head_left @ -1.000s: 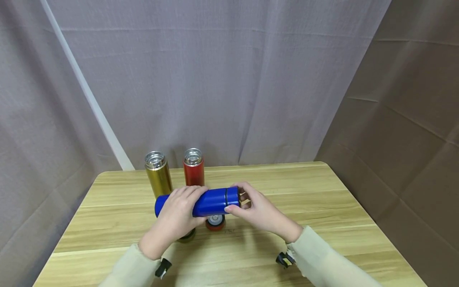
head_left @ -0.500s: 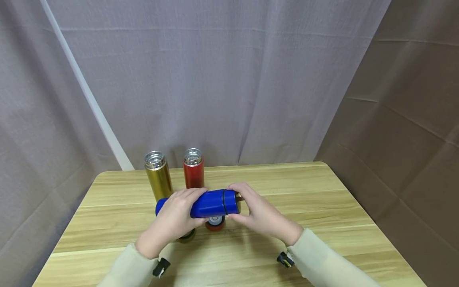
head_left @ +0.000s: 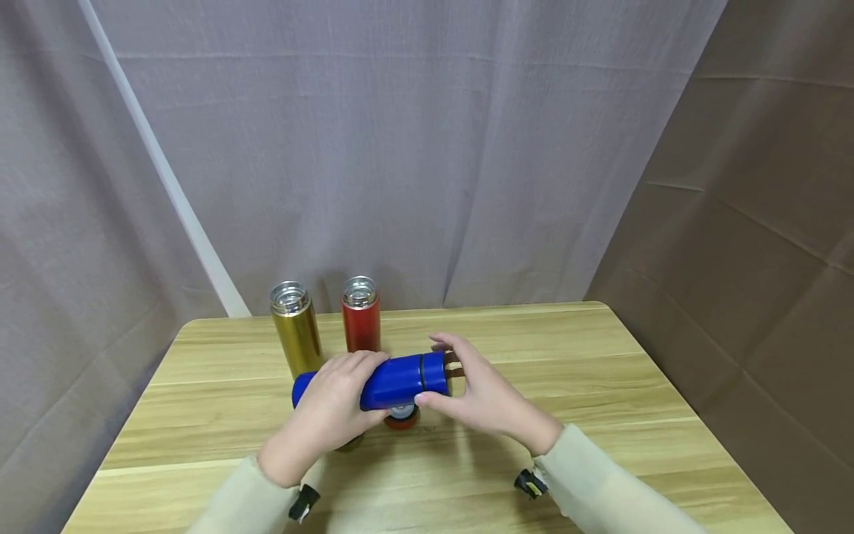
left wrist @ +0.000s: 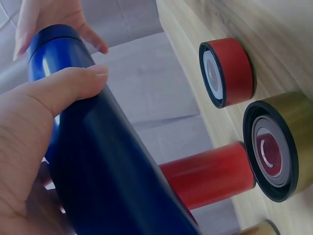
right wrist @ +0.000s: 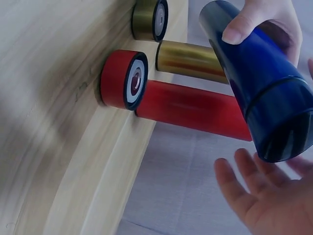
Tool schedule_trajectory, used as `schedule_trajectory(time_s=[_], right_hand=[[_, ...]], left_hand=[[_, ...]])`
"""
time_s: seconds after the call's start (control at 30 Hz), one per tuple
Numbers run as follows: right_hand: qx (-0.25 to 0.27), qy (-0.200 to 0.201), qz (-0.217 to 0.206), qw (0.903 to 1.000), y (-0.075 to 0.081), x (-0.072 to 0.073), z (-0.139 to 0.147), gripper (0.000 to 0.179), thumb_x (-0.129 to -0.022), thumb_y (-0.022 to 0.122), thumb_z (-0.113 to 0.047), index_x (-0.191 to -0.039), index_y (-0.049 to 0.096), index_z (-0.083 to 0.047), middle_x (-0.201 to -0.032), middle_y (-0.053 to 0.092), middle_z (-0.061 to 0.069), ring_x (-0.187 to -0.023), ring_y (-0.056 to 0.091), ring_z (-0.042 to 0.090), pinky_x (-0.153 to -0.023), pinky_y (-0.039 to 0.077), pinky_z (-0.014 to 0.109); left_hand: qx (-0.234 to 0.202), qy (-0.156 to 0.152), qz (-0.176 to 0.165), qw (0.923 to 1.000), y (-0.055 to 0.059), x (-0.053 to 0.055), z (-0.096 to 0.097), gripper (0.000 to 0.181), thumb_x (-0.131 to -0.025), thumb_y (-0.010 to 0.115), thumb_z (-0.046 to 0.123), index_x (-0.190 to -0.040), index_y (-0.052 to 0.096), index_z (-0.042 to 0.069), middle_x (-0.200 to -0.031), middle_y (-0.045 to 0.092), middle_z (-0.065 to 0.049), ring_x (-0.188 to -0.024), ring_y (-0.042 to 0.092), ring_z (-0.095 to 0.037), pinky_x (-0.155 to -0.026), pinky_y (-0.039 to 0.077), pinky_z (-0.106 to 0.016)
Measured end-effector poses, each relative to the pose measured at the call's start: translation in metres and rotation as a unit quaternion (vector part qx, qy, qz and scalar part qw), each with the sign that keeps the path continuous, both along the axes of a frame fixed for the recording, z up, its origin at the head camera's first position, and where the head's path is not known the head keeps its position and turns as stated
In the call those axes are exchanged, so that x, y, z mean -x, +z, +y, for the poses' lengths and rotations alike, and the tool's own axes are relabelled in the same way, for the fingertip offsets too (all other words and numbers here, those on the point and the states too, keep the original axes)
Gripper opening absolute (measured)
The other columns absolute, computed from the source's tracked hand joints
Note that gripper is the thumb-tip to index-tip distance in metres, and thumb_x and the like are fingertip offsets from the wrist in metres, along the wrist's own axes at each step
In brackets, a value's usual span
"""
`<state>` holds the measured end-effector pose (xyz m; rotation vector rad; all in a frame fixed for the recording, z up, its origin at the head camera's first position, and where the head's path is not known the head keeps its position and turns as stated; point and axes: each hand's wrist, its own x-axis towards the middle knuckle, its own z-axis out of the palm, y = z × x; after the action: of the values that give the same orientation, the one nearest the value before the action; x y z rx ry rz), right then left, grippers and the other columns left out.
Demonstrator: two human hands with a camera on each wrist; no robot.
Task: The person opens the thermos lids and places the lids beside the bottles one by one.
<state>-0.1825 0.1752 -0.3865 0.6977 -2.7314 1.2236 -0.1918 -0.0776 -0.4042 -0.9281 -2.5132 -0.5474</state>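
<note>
Across the middle of the head view lies a blue thermos bottle (head_left: 394,382), held nearly level above the table. My left hand (head_left: 336,397) grips its body, thumb and fingers wrapped round it. A dark seam sets off the blue lid (head_left: 435,372) at the right end. Around that lid my right hand (head_left: 483,397) spreads, thumb at the lower side and fingers beyond the top. In the right wrist view the fingertips (right wrist: 222,169) stand loosely extended and apart from the lid end.
Behind the blue bottle stand a gold bottle (head_left: 298,334) and a red bottle (head_left: 362,326), both with uncovered metal mouths. Nearer on the wooden table (head_left: 567,371) a red lid (right wrist: 117,81) and a gold lid (right wrist: 146,22) lie with their inner sides up. A grey curtain (head_left: 427,148) hangs behind.
The right hand's fingers have spread off the lid, after lying closer over it half a second ago. The left hand keeps its grip, and the blue bottle has shifted slightly.
</note>
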Motion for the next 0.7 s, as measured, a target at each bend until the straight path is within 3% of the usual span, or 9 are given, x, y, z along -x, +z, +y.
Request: schedule_trajectory(time_s=[0.17,0.4,0.7], right_hand=[[0.01,-0.039,-0.038,0.9985,0.0023,0.0001,0.0002,0.069,-0.08,0.068,-0.061,-0.135,0.045,-0.028,-0.116,0.057,-0.004,-0.098,0.058,0.015,-0.079,0.052,0.033],[0.011,-0.042,-0.073,0.9964,0.0021,0.0008,0.0,0.059,-0.083,0.067,-0.058,-0.126,0.05,-0.021,-0.099,0.06,0.0,-0.087,0.06,0.015,-0.072,0.053,0.031],[0.02,-0.027,-0.072,0.9968,0.0023,-0.0002,-0.0004,0.055,-0.083,0.068,-0.056,-0.123,0.051,-0.023,-0.1,0.061,0.0,-0.089,0.06,0.016,-0.07,0.054,0.03]], left_hand=[[0.0,-0.003,0.02,0.9998,-0.0007,-0.0001,0.0016,0.073,-0.068,0.087,0.036,-0.129,0.055,0.011,-0.117,0.062,-0.004,-0.107,0.058,-0.024,-0.098,0.043,-0.045],[0.009,-0.007,0.048,0.9988,-0.002,0.0003,0.0024,0.074,-0.067,0.087,0.036,-0.129,0.056,0.01,-0.118,0.062,-0.006,-0.108,0.058,-0.025,-0.097,0.043,-0.046],[0.018,0.002,0.023,0.9996,0.001,-0.0015,0.0013,0.073,-0.07,0.085,0.037,-0.132,0.055,0.012,-0.122,0.061,-0.004,-0.112,0.056,-0.024,-0.099,0.042,-0.045]])
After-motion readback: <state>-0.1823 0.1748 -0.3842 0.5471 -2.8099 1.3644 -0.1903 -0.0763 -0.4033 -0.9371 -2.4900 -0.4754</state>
